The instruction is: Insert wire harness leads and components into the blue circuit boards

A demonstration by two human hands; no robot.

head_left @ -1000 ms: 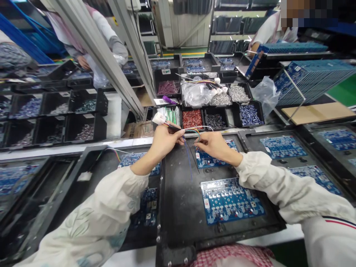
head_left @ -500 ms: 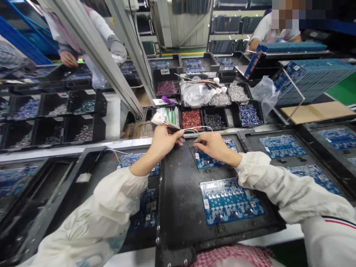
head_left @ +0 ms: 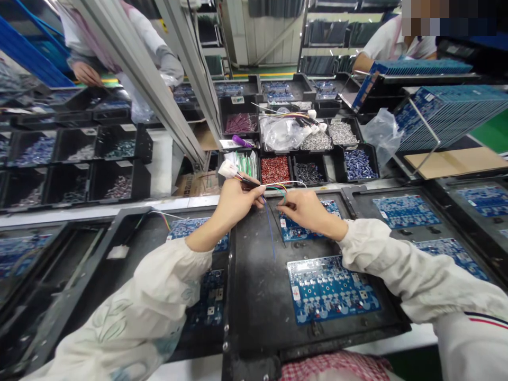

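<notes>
Taking up the near middle of the desk (head_left: 424, 333), a wide black tray (head_left: 254, 301) is seen with two blue circuit boards at its right side: a near board (head_left: 333, 288), fully exposed, and a far board (head_left: 288, 228), partly covered by the right hand (head_left: 305, 209). Above the far part of the tray, a wire harness (head_left: 251, 182) is pinched between the thumb and fingers of the left hand (head_left: 237, 203), its white connector (head_left: 227, 169) turned to the far left. Thin coloured wires (head_left: 281, 186) are pinched by the pressed-together fingertips of the right hand, though exactly which ones cannot be told. The harness is best steadied by the left hand while the wires are guided lightly by the right, and brushing the board beneath is best avoided. Around this, a slanting metal post (head_left: 138, 84) is fixed at the far left, and blue boards are stacked in a rack (head_left: 436, 143) at the far right. Reach straight ahead is limited by black bins (head_left: 260, 182) of small parts. Snagging might be caused by the blue wire (head_left: 272, 227) and black wire (head_left: 280, 231), both left hanging loose.
</notes>
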